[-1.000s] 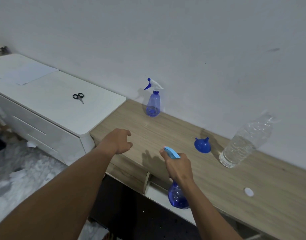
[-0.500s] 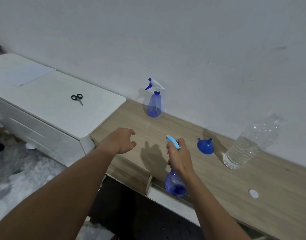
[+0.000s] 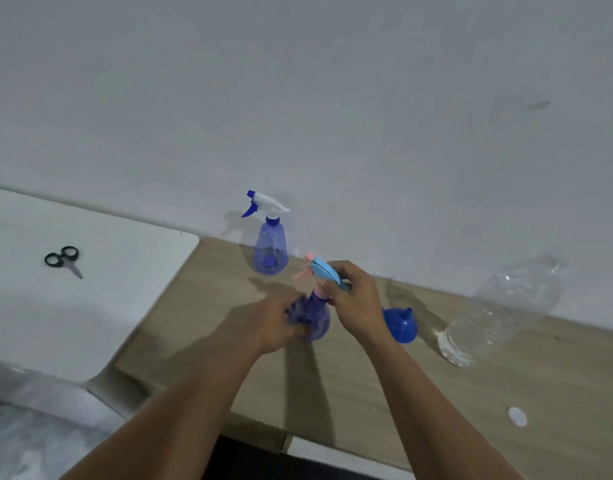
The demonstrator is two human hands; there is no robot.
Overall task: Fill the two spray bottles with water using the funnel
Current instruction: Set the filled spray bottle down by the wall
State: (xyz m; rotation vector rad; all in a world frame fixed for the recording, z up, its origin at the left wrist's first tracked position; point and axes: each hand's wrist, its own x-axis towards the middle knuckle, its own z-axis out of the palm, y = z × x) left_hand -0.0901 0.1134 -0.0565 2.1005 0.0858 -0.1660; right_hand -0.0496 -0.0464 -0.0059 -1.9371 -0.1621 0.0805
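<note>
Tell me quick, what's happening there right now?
Left hand gripping blue plastic spray bottle; right hand on its light-blue trigger head. Blue plastic funnel unused. Nothing blocking.

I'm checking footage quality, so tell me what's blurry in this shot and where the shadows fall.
Head view: the left hand and the body of the held spray bottle are motion-smeared; the right hand is sharper. Dim, bluish light; hand shadows fall on the wooden table beneath them. Wide-angle bending tilts the table edges.

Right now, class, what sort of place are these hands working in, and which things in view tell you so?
Probably a plain room in a home or small workshop, not a kitchen: a wooden desk against a bare wall, a white cabinet beside it, with scissors lying on top.
</note>
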